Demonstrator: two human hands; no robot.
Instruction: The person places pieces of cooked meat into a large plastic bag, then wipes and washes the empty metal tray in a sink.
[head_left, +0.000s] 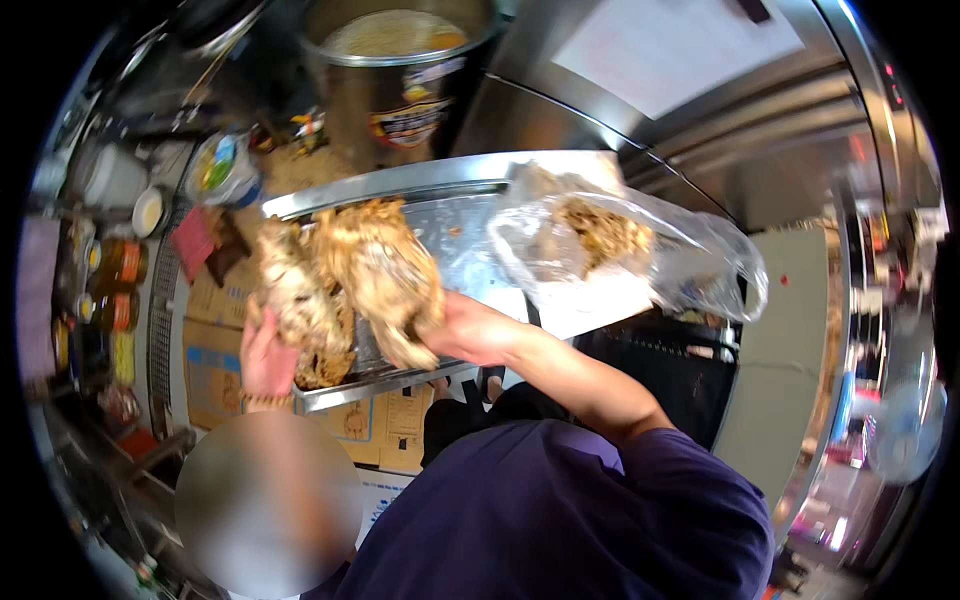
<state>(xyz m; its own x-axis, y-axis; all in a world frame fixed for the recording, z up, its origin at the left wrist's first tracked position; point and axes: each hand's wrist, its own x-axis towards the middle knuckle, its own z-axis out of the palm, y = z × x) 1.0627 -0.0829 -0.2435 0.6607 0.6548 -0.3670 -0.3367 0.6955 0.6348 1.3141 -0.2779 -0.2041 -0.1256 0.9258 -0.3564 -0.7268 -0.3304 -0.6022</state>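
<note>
A shallow metal tray (465, 225) lies before me, with large pieces of what looks like cooked poultry at its left end. My left hand (268, 352), with a beaded bracelet at the wrist, grips the pale piece (296, 292) at the tray's left edge. A browner whole-looking piece (382, 277) is in my right hand (469, 326), which holds it at its lower right; the fingers are partly hidden behind it. Over the tray's right end lies a clear plastic bag (690, 247) with shredded brown food (600, 232) in it. The meat is somewhat blurred.
Beyond the tray stands a large metal pot (405, 97) of pale liquid. Stainless steel cabinet fronts (540, 112) are at the upper right. Jars of amber liquid (124, 262) and a white tub (116, 176) stand on the left. Flattened cardboard (214, 352) covers the floor.
</note>
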